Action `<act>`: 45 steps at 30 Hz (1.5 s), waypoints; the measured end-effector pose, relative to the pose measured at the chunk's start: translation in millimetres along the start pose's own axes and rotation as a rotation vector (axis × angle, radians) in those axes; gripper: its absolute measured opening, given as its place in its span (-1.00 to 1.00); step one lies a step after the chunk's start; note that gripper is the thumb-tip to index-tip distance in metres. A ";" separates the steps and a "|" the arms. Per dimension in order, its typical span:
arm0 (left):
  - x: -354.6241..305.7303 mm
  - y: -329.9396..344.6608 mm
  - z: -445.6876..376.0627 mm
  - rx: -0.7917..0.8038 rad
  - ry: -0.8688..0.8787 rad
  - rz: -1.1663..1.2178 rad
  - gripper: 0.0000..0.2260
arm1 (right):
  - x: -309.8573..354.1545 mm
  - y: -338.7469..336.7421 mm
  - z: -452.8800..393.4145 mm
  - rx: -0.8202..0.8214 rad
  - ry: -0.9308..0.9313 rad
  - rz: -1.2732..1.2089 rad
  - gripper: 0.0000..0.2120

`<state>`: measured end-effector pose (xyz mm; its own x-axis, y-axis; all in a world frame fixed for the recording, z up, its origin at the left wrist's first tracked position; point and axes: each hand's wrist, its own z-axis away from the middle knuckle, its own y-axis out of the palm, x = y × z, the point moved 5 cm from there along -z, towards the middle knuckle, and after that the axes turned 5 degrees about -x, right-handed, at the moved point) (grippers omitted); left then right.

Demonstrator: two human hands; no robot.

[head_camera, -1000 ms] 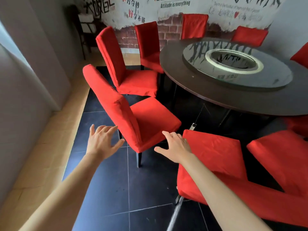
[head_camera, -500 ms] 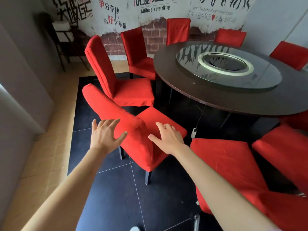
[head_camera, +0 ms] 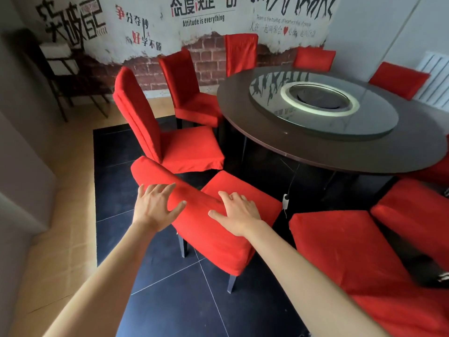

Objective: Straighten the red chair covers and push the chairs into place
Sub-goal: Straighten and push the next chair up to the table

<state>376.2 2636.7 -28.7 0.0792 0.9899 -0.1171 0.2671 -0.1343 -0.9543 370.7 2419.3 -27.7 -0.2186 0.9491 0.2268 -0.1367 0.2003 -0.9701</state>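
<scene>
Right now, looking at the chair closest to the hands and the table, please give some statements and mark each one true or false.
1. Both hands, the left hand and the right hand, are at the backrest of the nearest chair. True.
2. The left hand grips a chair leg. False: its fingers are spread open at the backrest top.
3. The round table carries a glass turntable. True.
4. The nearest chair's seat is tucked under the table. False: it stands clear of the table edge.
5. The chair covers are blue. False: they are red.
</scene>
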 end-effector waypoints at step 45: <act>130.5 54.1 -159.9 -0.149 0.716 0.300 -0.14 | 122.1 51.3 -74.2 -0.312 0.577 0.264 -0.09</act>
<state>554.5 2751.5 -51.6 0.7537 0.6479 -0.1103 0.2581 -0.4461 -0.8570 408.7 2563.5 -56.2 0.3530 0.9355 -0.0177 0.1520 -0.0760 -0.9855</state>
